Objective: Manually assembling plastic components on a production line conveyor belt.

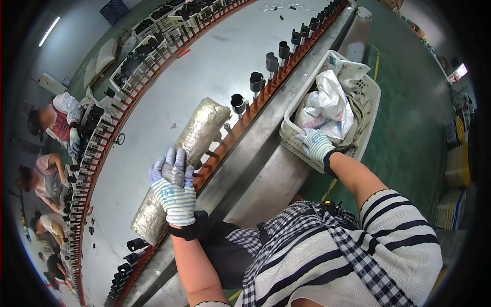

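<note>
My left hand [174,192], in a striped glove, lies with fingers stretched out on a long roll [202,128] wrapped in shiny, crinkled clear film. A grey patch shows among its fingers; I cannot tell what it is. The roll rests aslant along the near edge of the line, over some of its upright pins. On the right, my gloved right hand [318,145] grips the near left rim of a white plastic basket [372,110]. Inside the basket are a crumpled white sack [330,102] and grey-green cloth [362,115].
A curved line of reddish-brown pins carries black cup-shaped parts [257,82] past a pale grey table surface [153,102]. Along the far side stand white crates [153,25] of black parts. Co-workers [61,120] sit at the left. Green floor [404,112] lies to the right.
</note>
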